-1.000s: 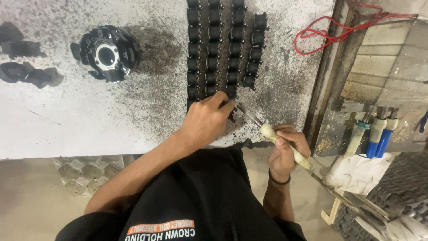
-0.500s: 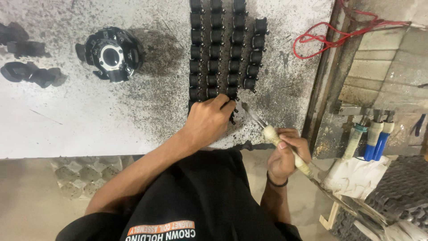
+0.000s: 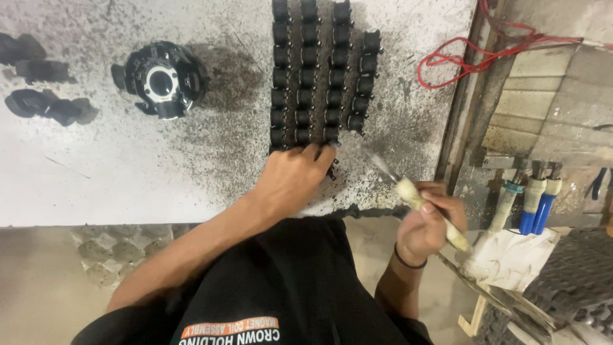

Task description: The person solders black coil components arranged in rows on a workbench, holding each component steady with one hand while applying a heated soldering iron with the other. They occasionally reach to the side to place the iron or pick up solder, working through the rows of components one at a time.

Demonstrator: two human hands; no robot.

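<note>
Several small black cylindrical parts stand in neat rows on a white, soot-speckled bench. My left hand rests over the near end of the rows, its fingertips on the nearest black parts; whether it grips one is hidden. My right hand is closed on a thin tool with a pale handle, whose metal tip points up and left toward the rows. The tip stays clear of the parts.
A round black housing with a bright centre ring sits at the bench's left, with more black pieces beyond it. A red cable loops at the right edge. Blue-handled tools and white cloth lie right.
My left hand has slid slightly left along the near end of the rows. My right hand with the tool has drawn back a little to the right.
</note>
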